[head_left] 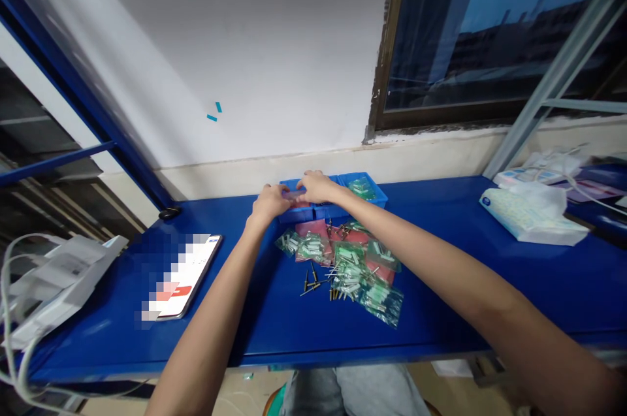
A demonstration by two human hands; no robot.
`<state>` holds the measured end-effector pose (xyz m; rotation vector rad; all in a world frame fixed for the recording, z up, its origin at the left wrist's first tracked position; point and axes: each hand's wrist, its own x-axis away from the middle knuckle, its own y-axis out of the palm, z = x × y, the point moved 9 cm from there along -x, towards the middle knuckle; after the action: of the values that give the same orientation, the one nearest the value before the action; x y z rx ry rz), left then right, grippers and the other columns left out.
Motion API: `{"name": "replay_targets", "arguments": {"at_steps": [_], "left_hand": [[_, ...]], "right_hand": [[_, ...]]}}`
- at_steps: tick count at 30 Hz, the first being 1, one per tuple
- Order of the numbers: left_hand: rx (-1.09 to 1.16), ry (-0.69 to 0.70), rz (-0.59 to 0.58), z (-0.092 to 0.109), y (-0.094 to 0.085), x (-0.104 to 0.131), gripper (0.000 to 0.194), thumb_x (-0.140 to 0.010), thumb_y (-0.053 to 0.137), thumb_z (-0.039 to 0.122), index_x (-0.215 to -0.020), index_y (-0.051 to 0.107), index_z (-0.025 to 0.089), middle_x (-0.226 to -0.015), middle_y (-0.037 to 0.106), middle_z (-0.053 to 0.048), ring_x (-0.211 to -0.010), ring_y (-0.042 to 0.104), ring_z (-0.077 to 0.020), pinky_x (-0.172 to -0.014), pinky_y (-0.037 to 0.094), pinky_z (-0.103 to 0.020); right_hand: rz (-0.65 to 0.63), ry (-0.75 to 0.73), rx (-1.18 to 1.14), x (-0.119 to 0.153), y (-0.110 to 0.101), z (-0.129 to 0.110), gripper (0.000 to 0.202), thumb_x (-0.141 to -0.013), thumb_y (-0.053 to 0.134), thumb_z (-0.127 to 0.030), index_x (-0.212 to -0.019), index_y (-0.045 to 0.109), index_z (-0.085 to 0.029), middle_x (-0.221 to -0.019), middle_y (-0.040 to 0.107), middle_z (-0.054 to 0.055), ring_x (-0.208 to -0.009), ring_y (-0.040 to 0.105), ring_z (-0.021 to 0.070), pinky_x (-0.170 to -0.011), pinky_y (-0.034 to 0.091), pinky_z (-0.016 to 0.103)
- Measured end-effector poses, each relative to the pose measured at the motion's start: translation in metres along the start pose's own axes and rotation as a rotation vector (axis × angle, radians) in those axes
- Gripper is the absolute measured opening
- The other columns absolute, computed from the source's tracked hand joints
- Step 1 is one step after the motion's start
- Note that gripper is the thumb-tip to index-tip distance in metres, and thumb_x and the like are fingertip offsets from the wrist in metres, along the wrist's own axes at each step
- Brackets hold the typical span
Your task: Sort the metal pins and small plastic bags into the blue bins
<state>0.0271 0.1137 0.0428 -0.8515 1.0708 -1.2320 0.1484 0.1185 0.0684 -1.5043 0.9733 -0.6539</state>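
The left hand (271, 201) and right hand (317, 187) meet over a blue plastic bin (298, 214); the fingertips of both look bent and pinching a small, thin, see-through purplish bag (294, 195) stretched between them; how tightly they squeeze, I cannot tell; nearer than the fingers lie green-tinted plastic bags (349, 260) and loose metal pins (313, 284).

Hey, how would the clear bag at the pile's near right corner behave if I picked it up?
The clear bag would probably flop, since its film looks thin and wrinkled. It is likely light, with only small, pale pieces showing inside. Its glossy surface may feel a little slippery.
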Motion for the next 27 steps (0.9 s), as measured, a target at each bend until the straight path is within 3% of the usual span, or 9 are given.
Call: {"name": "replay_targets", "arguments": {"at_steps": [2,5,9,11,14,18,27], "left_hand": [[0.008,0.038,0.065,0.003,-0.011,0.004,0.045,-0.082,0.066,0.043,-0.121,0.071,0.021,-0.12,0.068,-0.016,-0.105,0.067,-0.0296,-0.089,0.05,-0.036],[0.064,0.208,0.089,0.022,-0.022,0.012,0.036,-0.087,0.062,0.038,-0.112,0.075,0.017,-0.107,0.072,-0.016,-0.097,0.068,-0.0279,-0.084,0.05,-0.036],[0.209,0.502,-0.042,0.058,-0.015,0.033,0.034,-0.089,0.063,0.039,-0.114,0.074,0.02,-0.093,0.075,-0.008,-0.083,0.067,-0.0204,-0.078,0.049,-0.031],[0.224,0.578,-0.038,0.069,-0.011,0.042,0.034,-0.088,0.065,0.037,-0.118,0.072,0.021,-0.097,0.074,-0.007,-0.084,0.066,-0.0193,-0.08,0.049,-0.031],[0.223,0.612,0.004,0.074,-0.004,0.048,0.027,-0.091,0.062,0.031,-0.114,0.073,0.02,-0.105,0.073,-0.008,-0.089,0.066,-0.0194,-0.085,0.049,-0.032],[0.276,0.628,-0.009,0.073,0.004,0.05,0.022,-0.093,0.061,0.029,-0.109,0.074,0.021,-0.109,0.073,-0.007,-0.094,0.066,-0.0198,-0.086,0.05,-0.031],[0.286,0.626,0.064,0.074,0.004,0.058,0.022,-0.094,0.057,0.027,-0.102,0.077,0.021,-0.099,0.074,-0.006,-0.094,0.065,-0.021,-0.086,0.048,-0.032]], "right_hand": [[0.086,-0.026,-0.014,0.014,-0.013,0.007,0.035,-0.09,0.06,-0.027,-0.122,0.071,-0.018,-0.125,0.064,0.015,-0.119,0.056,0.0291,-0.097,0.043,0.038],[0.276,-0.075,-0.022,0.045,-0.034,0.023,0.029,-0.092,0.053,-0.021,-0.111,0.074,-0.015,-0.115,0.068,0.015,-0.112,0.058,0.0278,-0.097,0.041,0.038],[0.393,-0.096,0.006,0.093,-0.037,0.054,0.029,-0.094,0.049,-0.02,-0.11,0.073,-0.016,-0.108,0.07,0.012,-0.106,0.057,0.0289,-0.094,0.041,0.041],[0.411,-0.095,0.018,0.112,-0.031,0.069,0.027,-0.094,0.049,-0.02,-0.108,0.072,-0.016,-0.105,0.071,0.012,-0.103,0.059,0.0285,-0.094,0.041,0.042],[0.408,-0.095,0.002,0.127,-0.019,0.083,0.026,-0.094,0.051,-0.021,-0.109,0.072,-0.017,-0.106,0.071,0.012,-0.103,0.06,0.0283,-0.093,0.042,0.041],[0.351,-0.093,-0.009,0.126,-0.005,0.083,0.025,-0.092,0.059,-0.022,-0.113,0.07,-0.015,-0.111,0.072,0.012,-0.105,0.06,0.029,-0.091,0.045,0.041],[0.416,-0.064,-0.091,0.129,-0.008,0.082,0.021,-0.094,0.056,-0.023,-0.107,0.073,-0.02,-0.107,0.074,0.008,-0.102,0.063,0.0255,-0.09,0.047,0.038]]}}
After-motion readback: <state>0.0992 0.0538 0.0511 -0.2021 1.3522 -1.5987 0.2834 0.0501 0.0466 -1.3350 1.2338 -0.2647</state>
